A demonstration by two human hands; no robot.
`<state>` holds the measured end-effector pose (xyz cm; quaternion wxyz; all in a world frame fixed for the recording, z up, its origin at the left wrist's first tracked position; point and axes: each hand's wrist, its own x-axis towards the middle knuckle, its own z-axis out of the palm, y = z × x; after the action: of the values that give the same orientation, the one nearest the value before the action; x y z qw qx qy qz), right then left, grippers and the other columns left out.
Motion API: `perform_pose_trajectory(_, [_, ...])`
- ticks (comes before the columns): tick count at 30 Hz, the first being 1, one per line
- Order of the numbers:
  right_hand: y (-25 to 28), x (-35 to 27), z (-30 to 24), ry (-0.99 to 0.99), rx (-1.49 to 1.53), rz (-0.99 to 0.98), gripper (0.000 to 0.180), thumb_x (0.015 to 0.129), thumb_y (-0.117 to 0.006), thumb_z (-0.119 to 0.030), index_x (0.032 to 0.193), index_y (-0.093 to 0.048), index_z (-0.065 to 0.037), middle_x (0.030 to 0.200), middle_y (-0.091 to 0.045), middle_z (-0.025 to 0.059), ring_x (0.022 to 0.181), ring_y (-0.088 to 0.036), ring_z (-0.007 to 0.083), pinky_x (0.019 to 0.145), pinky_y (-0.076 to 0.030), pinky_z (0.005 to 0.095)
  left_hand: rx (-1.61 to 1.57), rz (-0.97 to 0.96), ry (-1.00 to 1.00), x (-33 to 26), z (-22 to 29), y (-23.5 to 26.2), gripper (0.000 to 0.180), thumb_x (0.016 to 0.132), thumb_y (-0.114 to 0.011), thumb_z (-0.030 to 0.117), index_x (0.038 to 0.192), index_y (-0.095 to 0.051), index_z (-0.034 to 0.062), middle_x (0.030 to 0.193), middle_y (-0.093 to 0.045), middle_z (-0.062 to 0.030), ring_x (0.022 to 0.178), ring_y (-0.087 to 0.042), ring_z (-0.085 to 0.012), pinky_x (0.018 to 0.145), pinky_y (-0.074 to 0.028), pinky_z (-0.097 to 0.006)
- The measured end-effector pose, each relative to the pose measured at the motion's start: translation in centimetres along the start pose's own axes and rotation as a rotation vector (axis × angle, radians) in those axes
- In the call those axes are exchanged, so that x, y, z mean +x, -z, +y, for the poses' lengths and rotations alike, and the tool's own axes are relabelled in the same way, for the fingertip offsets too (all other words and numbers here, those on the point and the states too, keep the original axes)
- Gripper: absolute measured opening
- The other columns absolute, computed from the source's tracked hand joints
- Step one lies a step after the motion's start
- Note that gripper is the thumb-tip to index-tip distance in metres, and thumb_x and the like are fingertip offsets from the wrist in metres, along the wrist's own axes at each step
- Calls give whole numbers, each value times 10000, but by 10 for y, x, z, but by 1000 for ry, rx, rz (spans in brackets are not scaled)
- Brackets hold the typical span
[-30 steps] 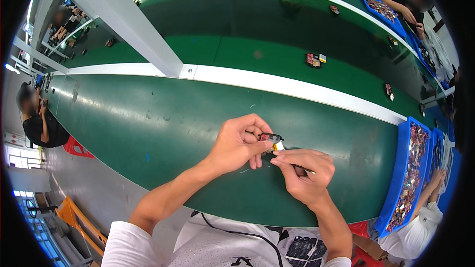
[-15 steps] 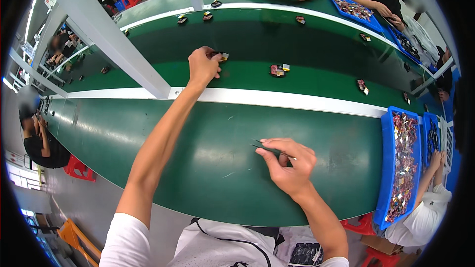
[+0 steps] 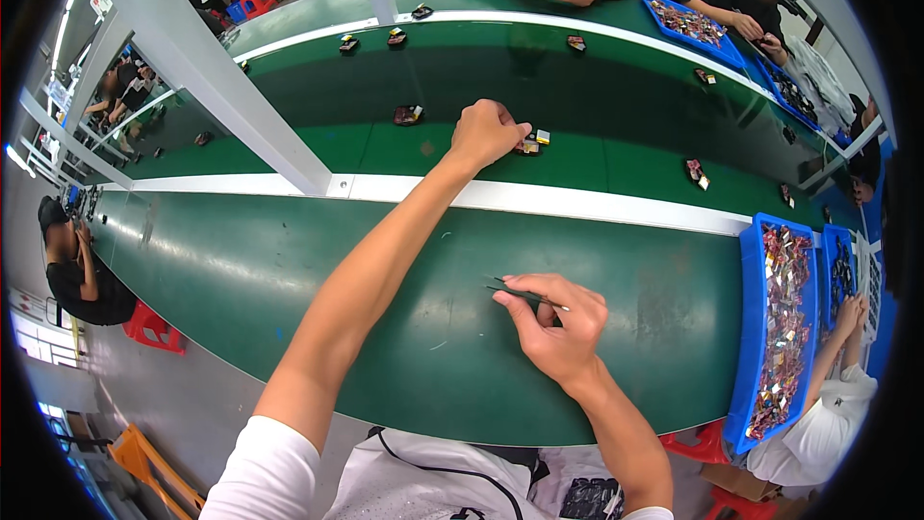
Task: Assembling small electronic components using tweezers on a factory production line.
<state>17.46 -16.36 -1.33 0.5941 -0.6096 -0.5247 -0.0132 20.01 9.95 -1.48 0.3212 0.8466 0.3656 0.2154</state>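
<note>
My left hand reaches over the raised rail onto the green belt. Its fingers are bent and apart, the tips right beside a small dark electronic part with a white-and-yellow tab; whether they touch it I cannot make out. Another dark part lies on the belt to the left of that hand. Above the near green table, my right hand is closed on thin metal tweezers, whose tips point left and stand slightly apart.
A blue tray heaped with small parts stands at the right, a second blue tray beyond it. A grey post rises at the left from the white rail. More parts dot the belt. People sit across and at both sides.
My left hand has let go of the dark part at left and moved right to another one. The parts on the belt have shifted slightly left. My right hand has barely moved.
</note>
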Motion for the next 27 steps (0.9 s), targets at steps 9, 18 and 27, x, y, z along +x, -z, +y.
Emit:
perform_pose_trajectory(9, [3,-1,-4,-80,66,-11,160,757,-854,-20,868,-742,-48,816,-761,42,401,-388,62,411,-323,229,-212,-30,16,-30,-12,12,196,881,-750,173,890,-651,4,753,-724,-134,704,-705,-260,686,-541,-384])
perform_pose_trajectory(18, [14,2,-8,-533,400,55,138,829,-806,51,916,-703,23,710,-640,-37,512,-412,-29,467,-276,170,-559,-259,179,-181,1,61,161,988,-637,59,1079,-659,-72,799,-684,-62,533,-530,-56,475,-395,-225])
perform_pose_trajectory(27, [4,-7,-6,-546,364,-14,145,835,-795,65,917,-683,22,697,-615,-35,515,-429,-24,464,-282,172,-711,-222,241,-217,1,66,160,993,-644,49,1110,-650,-60,895,-717,-85,560,-590,-70,445,-424,-221])
